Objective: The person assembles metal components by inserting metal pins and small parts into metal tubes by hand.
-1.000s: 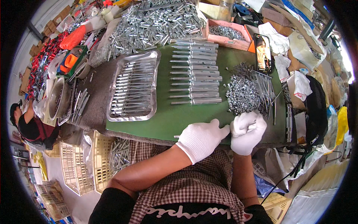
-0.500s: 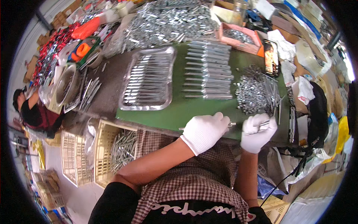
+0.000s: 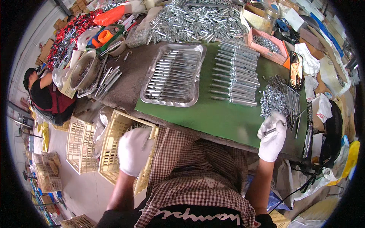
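Right hand, white knitted glove: fingers curled in, narrow, closed about a short metal rod. Rod: slim, silver-grey, smooth and bright along its side; lies aslant across the fingers, mostly covered by them, so its full length cannot be told.

Small metal parts, one heap: bright silver, faceted, loosely piled, just beyond the right hand. Thin rods, one bundle: grey, straight, at the heap's right side, beyond the hand and a little to its right.

Assembled metal rods, one row: each a thick bright sleeve with a thinner shank pointing left; laid side by side on a green mat, beyond the right hand and to its left.

Metal tray, shallow, rounded corners: farther left of that hand, bearing slender silver rods in close order.

Left hand, same white glove: well to the left of the right hand, at the opening of a cream plastic crate; blurred, its grip cannot be told.

Phone, screen lit: propped upright past the small parts. Pink box: farther beyond the hand, holding small metal pieces.
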`<state>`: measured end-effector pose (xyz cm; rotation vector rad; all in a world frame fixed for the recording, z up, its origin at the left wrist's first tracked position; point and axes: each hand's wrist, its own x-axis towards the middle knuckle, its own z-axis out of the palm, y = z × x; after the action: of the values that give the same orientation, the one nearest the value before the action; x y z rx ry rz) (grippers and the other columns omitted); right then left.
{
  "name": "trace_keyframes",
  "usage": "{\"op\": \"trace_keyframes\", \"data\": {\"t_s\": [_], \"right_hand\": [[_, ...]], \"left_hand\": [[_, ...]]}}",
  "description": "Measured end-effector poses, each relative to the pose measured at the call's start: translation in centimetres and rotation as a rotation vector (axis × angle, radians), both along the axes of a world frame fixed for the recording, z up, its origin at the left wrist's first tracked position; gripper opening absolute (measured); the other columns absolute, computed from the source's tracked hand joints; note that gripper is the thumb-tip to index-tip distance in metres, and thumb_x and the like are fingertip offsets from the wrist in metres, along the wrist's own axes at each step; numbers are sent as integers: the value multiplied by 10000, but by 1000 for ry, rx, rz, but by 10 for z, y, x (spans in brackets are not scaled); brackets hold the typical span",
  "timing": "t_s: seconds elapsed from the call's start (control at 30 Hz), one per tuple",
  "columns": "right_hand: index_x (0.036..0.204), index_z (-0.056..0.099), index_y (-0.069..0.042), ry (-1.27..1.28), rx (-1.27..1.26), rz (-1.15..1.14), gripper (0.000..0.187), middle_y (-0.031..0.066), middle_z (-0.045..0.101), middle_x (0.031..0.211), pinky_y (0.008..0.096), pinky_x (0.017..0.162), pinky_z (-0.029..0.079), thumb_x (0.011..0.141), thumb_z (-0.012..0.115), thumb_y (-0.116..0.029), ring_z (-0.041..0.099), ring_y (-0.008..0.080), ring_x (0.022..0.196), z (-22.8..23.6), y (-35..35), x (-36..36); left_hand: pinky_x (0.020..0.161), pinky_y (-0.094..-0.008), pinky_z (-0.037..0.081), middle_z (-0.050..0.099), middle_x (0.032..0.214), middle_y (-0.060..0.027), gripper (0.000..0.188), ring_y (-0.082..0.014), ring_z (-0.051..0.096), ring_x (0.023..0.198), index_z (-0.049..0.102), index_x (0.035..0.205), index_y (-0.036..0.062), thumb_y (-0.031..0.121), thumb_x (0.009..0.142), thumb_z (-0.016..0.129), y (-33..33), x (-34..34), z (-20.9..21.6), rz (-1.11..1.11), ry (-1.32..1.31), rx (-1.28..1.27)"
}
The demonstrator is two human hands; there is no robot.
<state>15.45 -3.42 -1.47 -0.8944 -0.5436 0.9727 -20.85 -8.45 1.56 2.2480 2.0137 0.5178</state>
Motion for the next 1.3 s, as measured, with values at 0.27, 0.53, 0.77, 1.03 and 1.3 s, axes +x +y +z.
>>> {"op": "trace_keyframes", "data": {"t_s": [0.27, 0.53, 0.77, 1.03, 1.3], "right_hand": [[1016, 611, 22, -176, -100, 130, 367, 62, 588, 739, 216, 389, 298, 1025, 418, -291, 437, 70, 479, -5, -16, 10], [984, 634, 42, -209, -188, 70, 300, 68, 602, 751, 211, 420, 301, 985, 435, -183, 436, 64, 495, -4, -30, 10], [1165, 629, 55, -493, -398, 137, 354, 103, 698, 880, 214, 482, 374, 1003, 480, -223, 494, 54, 519, 21, -37, 9], [1169, 650, 39, -453, -498, 306, 319, 26, 632, 749, 224, 476, 378, 991, 519, -191, 482, 49, 497, 35, -29, 12], [1053, 656, 27, -406, -503, 318, 191, 8, 623, 750, 214, 455, 334, 970, 554, -111, 437, 19, 499, 27, -29, 7]], "left_hand": [[780, -410, 526, 642, 957, -74, 326, -265, 656, 894, 627, 1089, 97, 188, 786, 708, 126, 195, -17, -669, -119, 322], [689, -424, 508, 563, 886, -67, 191, -301, 615, 789, 633, 848, 100, 221, 753, 748, 140, 202, -13, -737, 20, 258], [672, -390, 534, 589, 866, -75, 337, -284, 646, 801, 589, 1073, 105, 204, 790, 741, 133, 177, -21, -809, -192, 112], [652, -370, 522, 561, 789, -52, 295, -237, 628, 755, 588, 983, 108, 272, 779, 723, 111, 204, 6, -1010, -27, 148], [679, -400, 525, 604, 867, -82, 328, -299, 632, 779, 589, 1058, 88, 257, 808, 717, 112, 198, 2, -868, -202, 30]]}}
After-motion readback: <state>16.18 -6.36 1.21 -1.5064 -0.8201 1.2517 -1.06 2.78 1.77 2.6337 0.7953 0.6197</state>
